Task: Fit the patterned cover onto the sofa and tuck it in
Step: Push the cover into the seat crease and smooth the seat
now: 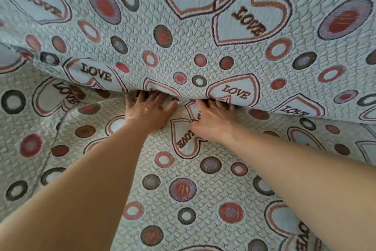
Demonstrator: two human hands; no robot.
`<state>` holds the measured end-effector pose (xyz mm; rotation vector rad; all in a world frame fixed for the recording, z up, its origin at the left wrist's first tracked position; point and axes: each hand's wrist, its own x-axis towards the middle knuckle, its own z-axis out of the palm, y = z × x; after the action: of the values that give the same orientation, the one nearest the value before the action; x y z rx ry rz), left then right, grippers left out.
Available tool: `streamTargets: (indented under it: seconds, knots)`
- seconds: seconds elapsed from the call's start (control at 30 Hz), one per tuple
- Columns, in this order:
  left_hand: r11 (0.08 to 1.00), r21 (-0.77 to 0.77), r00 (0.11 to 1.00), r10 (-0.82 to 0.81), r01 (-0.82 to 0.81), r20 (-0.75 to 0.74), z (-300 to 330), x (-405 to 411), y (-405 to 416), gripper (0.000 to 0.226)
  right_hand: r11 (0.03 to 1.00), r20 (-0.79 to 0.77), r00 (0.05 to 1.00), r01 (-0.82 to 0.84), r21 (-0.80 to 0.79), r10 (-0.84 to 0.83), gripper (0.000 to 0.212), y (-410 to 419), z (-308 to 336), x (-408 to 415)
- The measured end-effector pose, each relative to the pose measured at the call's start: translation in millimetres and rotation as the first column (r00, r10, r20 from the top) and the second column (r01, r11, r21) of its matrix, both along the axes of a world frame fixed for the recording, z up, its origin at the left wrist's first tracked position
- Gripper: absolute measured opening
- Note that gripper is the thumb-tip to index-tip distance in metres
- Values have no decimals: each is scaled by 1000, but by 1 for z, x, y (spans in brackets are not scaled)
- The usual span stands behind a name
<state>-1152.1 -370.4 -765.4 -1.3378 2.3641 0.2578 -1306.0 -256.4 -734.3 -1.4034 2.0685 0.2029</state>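
The patterned cover point(203, 47), pale blue with LOVE hearts and coloured rings, fills the whole view and lies over the sofa's backrest above and its seat below. A crease runs across the middle where the backrest meets the seat. My left hand point(146, 108) lies flat on the cover with straight fingers pushed into that crease; its fingertips are hidden under the fold. Right beside it, my right hand point(211, 120) presses the cloth into the same crease, its fingertips hidden too. The sofa itself is fully hidden under the cover.
A raised fold of the cover point(61, 128) curves across the seat at the left. The seat part of the cover point(203, 200) lies fairly smooth below my forearms.
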Motion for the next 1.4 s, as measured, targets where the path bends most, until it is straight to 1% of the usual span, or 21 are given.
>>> streamTargets:
  seconds: [0.07,0.1,0.17,0.23,0.3,0.33,0.37,0.43,0.47,0.5,0.53,0.57,0.6,0.8,0.9,0.97,1.03,1.1,1.17,1.27,1.4]
  knots:
    - [992,-34,992,-122,122,0,4,18,3,87,1000,-33,999,-8,29,9,80,-2,13,7]
    - [994,-28,994,-108,107,-36,5,30,3,88,999,-53,998,-33,17,34,72,-3,19,12]
    - [999,-11,991,40,-42,-129,9,56,3,85,995,-68,995,-80,-53,76,54,-4,26,23]
    - [991,-6,980,134,-136,-144,9,81,0,86,986,6,994,-110,-125,112,55,-5,23,34]
    - [981,13,968,191,-192,-165,7,104,-18,85,987,115,986,-106,-121,120,60,-14,19,44]
    - [985,26,971,174,-172,-166,5,112,-30,86,991,144,983,-99,-91,111,62,-21,17,48]
    - [995,12,982,96,-95,-161,2,119,-42,91,994,161,982,-94,-57,102,63,-29,14,52]
    - [999,9,986,-49,51,-157,-10,124,-61,112,995,154,983,-99,-7,99,64,-43,10,58]
    - [996,-6,984,-91,91,-155,-17,125,-69,114,994,140,985,-107,12,104,63,-50,4,61]
    - [993,-26,981,-115,113,-157,-21,125,-74,107,993,129,986,-111,29,107,63,-54,0,64]
    - [996,-48,975,-89,81,-205,-25,126,-78,94,993,120,987,-111,36,106,63,-57,-5,66]
    - [1000,-24,965,-20,14,-263,-27,125,-80,81,994,112,988,-108,34,103,64,-58,-10,67]
    - [999,25,955,38,-32,-296,-28,125,-82,76,994,106,989,-104,25,101,65,-59,-14,67]
    - [998,56,952,15,2,-306,-31,129,-92,86,997,88,994,-68,33,65,67,-69,-21,73]
    - [998,-59,933,-53,34,-356,-16,134,-75,81,999,72,996,-48,-17,49,58,-67,-10,85]
    - [996,-79,900,-61,30,-431,-10,142,-60,74,986,69,989,-123,-113,131,57,-67,-2,103]
    - [998,-52,866,-53,31,-498,-7,154,-46,67,953,133,960,-217,-211,248,59,-72,5,126]
    - [1000,-11,827,2,-10,-563,-5,165,-37,59,940,187,939,-242,-240,290,56,-84,8,143]
    - [997,47,797,76,-60,-599,-4,166,-42,53,953,190,946,-225,-204,264,57,-97,6,151]
    - [982,173,786,169,-80,-595,-17,161,-67,59,957,128,954,-251,-147,270,59,-119,-8,157]
    - [976,215,756,163,-29,-635,-36,161,-90,61,971,123,966,-212,-113,226,59,-145,-26,160]
